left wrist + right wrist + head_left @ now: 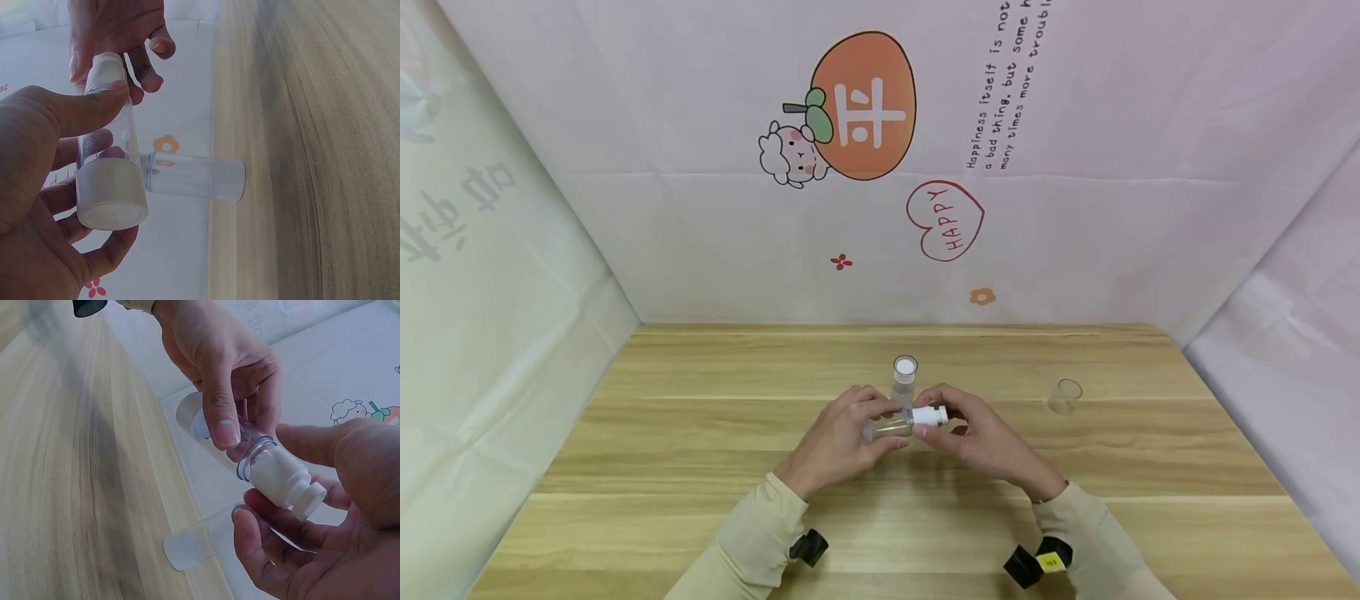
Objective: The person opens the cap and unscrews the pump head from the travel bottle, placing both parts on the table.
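Observation:
Between both hands, a clear pump bottle with a white base and white pump head (928, 416) lies roughly sideways above the table. My left hand (842, 429) grips its transparent body (209, 434), thumb on one side and fingers curled behind. At the other end, the thumb and fingers of my right hand (973, 433) bend round the white collar (272, 472); the nozzle tip sticks out past them. Just behind the hands stands a second clear bottle (905, 379), upright, its white base (230, 180) on the wood. The hands partly cover it in the head view.
A small transparent cap (1065, 397) stands on the wooden table (715, 375), off to the right. Printed white cloth (700, 208) rises behind the table and along both sides. Black wrist cameras (808, 547) sit on the sleeves.

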A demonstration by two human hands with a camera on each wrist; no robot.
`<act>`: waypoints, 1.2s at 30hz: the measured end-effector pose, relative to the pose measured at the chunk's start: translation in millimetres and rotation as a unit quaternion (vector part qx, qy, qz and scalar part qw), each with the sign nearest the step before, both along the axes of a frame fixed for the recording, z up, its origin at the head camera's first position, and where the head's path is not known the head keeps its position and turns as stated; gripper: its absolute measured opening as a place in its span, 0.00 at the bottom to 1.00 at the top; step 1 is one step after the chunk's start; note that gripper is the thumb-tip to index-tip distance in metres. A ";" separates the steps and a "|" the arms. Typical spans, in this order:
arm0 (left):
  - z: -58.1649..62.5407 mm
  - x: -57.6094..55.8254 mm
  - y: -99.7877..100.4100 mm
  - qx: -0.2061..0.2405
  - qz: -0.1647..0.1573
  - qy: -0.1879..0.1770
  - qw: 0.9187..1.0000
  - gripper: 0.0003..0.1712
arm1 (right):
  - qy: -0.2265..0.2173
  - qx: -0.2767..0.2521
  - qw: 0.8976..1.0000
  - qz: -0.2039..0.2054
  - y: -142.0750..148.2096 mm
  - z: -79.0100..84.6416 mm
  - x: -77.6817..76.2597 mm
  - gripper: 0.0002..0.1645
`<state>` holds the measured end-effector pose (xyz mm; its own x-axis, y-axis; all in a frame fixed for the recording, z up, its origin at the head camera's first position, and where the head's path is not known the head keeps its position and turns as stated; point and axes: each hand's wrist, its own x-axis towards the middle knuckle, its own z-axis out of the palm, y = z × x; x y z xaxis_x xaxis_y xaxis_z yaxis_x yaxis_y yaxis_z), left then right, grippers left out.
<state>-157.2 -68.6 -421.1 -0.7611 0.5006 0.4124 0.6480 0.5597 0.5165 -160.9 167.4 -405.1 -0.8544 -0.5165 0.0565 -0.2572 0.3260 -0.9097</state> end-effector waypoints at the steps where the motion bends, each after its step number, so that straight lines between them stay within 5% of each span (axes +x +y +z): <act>1: -0.3 -0.2 0.1 0.001 -0.001 0.001 1.000 0.21 | 0.007 -0.001 1.000 -0.002 -0.3 -0.2 -0.2 0.13; 23: -1.8 -0.1 -5.1 -0.015 0.013 -0.006 1.000 0.23 | 0.087 0.002 0.996 -0.033 9.5 -1.0 -0.6 0.19; 36: -7.3 -1.4 -14.3 -0.018 0.033 -0.012 0.999 0.24 | 0.097 0.077 0.985 -0.116 12.9 -19.0 -15.3 0.24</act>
